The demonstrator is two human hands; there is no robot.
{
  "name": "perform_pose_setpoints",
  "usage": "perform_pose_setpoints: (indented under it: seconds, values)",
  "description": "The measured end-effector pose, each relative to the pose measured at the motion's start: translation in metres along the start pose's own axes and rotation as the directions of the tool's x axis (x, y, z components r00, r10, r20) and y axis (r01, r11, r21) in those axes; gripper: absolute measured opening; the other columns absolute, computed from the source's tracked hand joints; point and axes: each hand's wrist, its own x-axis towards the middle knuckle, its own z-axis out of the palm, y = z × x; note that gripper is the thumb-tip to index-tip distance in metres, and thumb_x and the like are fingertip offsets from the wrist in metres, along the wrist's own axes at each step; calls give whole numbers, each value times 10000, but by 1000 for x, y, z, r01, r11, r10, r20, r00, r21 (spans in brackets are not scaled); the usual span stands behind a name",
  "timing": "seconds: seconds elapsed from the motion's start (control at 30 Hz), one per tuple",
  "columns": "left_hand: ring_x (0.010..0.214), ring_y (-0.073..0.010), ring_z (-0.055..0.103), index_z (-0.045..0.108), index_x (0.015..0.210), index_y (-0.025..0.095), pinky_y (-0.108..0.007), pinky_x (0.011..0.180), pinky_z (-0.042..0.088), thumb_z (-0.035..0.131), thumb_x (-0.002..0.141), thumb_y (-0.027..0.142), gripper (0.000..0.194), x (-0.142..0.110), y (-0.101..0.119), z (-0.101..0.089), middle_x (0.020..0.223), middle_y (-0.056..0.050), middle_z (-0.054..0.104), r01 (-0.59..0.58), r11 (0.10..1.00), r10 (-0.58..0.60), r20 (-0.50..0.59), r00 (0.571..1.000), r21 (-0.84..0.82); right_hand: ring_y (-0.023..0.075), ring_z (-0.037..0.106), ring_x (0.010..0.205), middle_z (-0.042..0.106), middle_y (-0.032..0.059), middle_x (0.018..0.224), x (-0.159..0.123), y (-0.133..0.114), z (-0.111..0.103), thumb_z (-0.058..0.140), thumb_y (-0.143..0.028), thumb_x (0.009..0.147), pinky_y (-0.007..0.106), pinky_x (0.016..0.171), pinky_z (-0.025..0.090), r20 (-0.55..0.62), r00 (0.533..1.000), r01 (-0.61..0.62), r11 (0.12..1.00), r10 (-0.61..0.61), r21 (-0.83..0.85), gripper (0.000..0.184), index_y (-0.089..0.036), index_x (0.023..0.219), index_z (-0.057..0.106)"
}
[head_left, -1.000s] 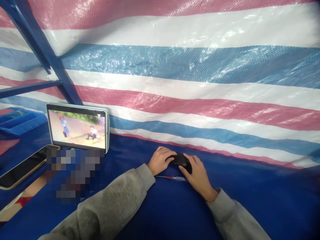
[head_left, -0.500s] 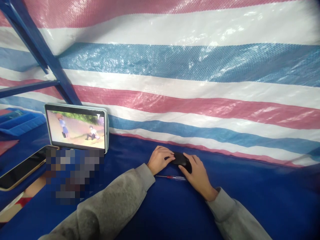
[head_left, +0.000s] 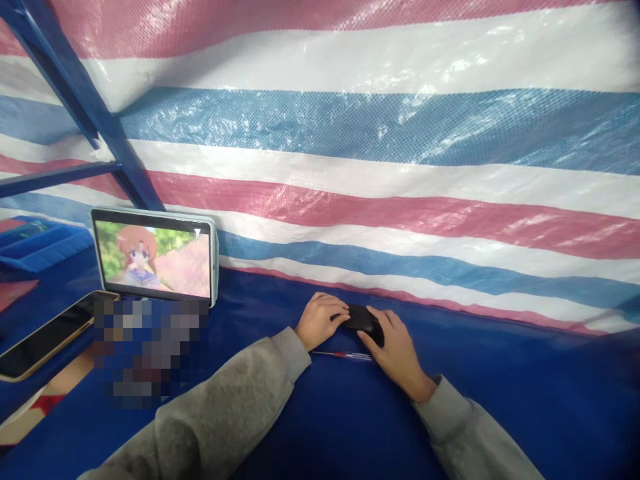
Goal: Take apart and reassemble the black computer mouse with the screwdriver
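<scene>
A black computer mouse [head_left: 364,321] lies on the blue table surface, held between both hands. My left hand [head_left: 320,321] is closed, its thumb and fingers pinching the mouse's left end. Around the right end curl the fingers and thumb of my right hand [head_left: 399,350], which cover part of it. Just in front of the mouse a thin screwdriver [head_left: 345,355] with a clear and red handle lies flat, its shaft pointing left. The right tip of that handle is close to my right thumb.
A tablet [head_left: 155,260] in a pale case stands at left, playing a cartoon. A phone [head_left: 55,337] lies beside it, near a blurred patch. Blue trays [head_left: 50,247] sit at far left, below a blue metal frame [head_left: 100,120]. A striped tarp [head_left: 380,127] hangs behind the table.
The picture on the tablet has switched to a close-up of a cartoon figure. Both hands and the mouse have stayed in place.
</scene>
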Motion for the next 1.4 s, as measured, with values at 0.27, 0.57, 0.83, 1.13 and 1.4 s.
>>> perform_pose_setpoints:
  seconds: [0.27, 0.57, 0.83, 1.13, 1.4]
  values:
    - [939, -175, 681, 719, 857, 197, -353, 913, 426, 596, 932, 266, 160, -1, 1, 0, 977, -23, 744, -15, 1000, 15, 23, 1000, -1, 265, 571, 1012, 594, 110, 1102, 0, 0, -1, 535, -455, 881, 434, 893, 471, 21, 1000, -18, 1000, 19, -19, 482, -199, 1288, 508]
    - [1009, -173, 646, 672, 1020, 210, -347, 953, 417, 524, 967, 260, 164, 1, 5, -4, 1068, -25, 710, 3, 999, -7, 113, 994, 35, 266, 579, 1012, 605, 108, 1087, 0, -1, -1, 537, -450, 877, 429, 888, 478, 2, 1000, -10, 1000, 10, -6, 473, -201, 1279, 519]
    - [1232, -238, 518, 559, 1282, 260, -399, 1058, 363, 662, 866, 347, 436, 0, 8, -7, 1345, -56, 560, -10, 997, -11, 289, 957, 72, 264, 587, 1012, 613, 106, 1098, 1, -3, -4, 532, -467, 877, 436, 893, 482, 6, 1000, -21, 1000, 21, 1, 470, -215, 1274, 530]
    - [1086, -204, 601, 541, 1276, 233, -382, 1011, 384, 475, 982, 397, 343, 3, 12, -10, 1202, -51, 656, 65, 995, -78, 199, 977, 69, 264, 568, 1141, 600, 123, 1255, -1, 3, -1, 465, -401, 904, 471, 979, 445, 5, 995, -102, 986, 102, 134, 570, -191, 1424, 363]
    - [1250, -231, 486, 490, 1350, 249, -404, 1060, 361, 433, 995, 406, 393, 3, 15, -10, 1349, -80, 542, 5, 987, -34, 176, 984, 162, 251, 632, 1035, 680, 97, 1145, 3, 0, -5, 466, -460, 913, 453, 935, 479, 12, 984, -176, 958, 178, 228, 408, -201, 1209, 573]
